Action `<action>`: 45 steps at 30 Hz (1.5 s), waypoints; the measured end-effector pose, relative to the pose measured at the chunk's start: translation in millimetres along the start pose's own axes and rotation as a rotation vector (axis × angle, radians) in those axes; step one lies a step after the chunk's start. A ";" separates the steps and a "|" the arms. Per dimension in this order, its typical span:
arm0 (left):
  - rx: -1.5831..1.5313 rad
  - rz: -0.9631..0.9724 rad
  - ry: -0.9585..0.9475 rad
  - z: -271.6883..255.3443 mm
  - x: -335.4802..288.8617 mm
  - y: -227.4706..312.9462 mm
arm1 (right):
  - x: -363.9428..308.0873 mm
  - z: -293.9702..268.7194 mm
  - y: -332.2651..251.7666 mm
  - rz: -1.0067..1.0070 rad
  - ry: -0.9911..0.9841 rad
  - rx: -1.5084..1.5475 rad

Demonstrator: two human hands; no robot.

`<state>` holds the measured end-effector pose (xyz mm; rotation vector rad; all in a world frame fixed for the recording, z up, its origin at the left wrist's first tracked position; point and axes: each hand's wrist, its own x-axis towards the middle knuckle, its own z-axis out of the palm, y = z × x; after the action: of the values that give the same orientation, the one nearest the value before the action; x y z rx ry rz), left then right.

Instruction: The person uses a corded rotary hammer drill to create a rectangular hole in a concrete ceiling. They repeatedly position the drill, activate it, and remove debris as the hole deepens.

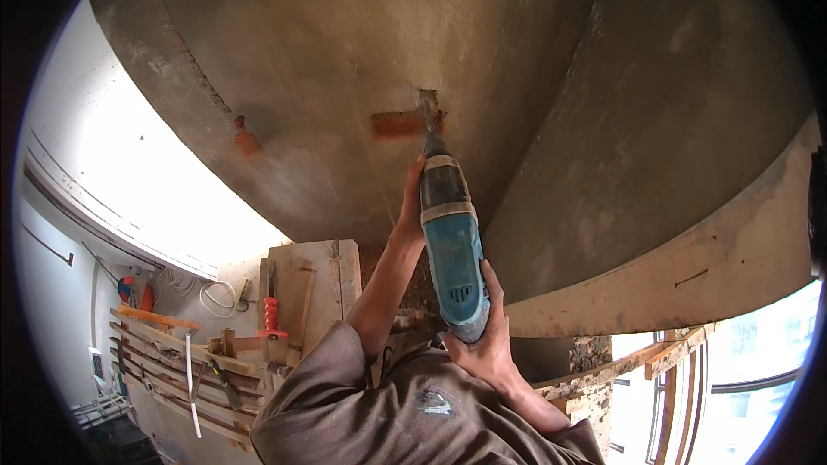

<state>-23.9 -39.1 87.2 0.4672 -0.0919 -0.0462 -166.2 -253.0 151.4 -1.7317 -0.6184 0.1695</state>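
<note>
My two hands hold a teal and black rotary hammer (452, 245), pointed at a grey plastered wall (345, 43). My left hand (414, 202) is wrapped round its dark front housing, close behind the chuck; much of that grip is hidden by the tool. At the rear end, my right hand (487, 344) closes on the handle, its fingers partly out of sight. The metal bit (428, 112) meets the wall at a small dark notch. Beside it lies a shallow rectangular recess (394, 125) with reddish brick showing.
To the left, a chisel with a red guarded grip (271, 317) lies by wooden boards (301, 293). Below are slatted timbers (172, 349) and a white cable (220, 297). Another reddish cut (246, 139) marks the wall. A pale curved ledge (637, 293) runs along the right.
</note>
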 end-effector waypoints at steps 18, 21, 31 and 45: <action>-0.108 -0.045 0.005 27.3 18.8 -18.8 | -6.4 -35.1 -5.0 -0.080 0.041 0.011; -0.101 -0.048 0.023 36.5 20.3 -16.4 | 0.5 -40.8 -3.9 0.024 0.044 0.204; -0.084 -0.048 0.094 49.7 43.7 -15.7 | 20.0 -64.2 -3.2 0.025 0.065 0.237; -0.047 0.016 0.012 48.9 6.7 -6.7 | -6.9 -38.1 -12.5 0.041 0.021 0.203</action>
<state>-22.2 -67.4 128.1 0.4198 -0.0828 -0.0298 -159.5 -287.7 171.6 -1.5483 -0.5316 0.2347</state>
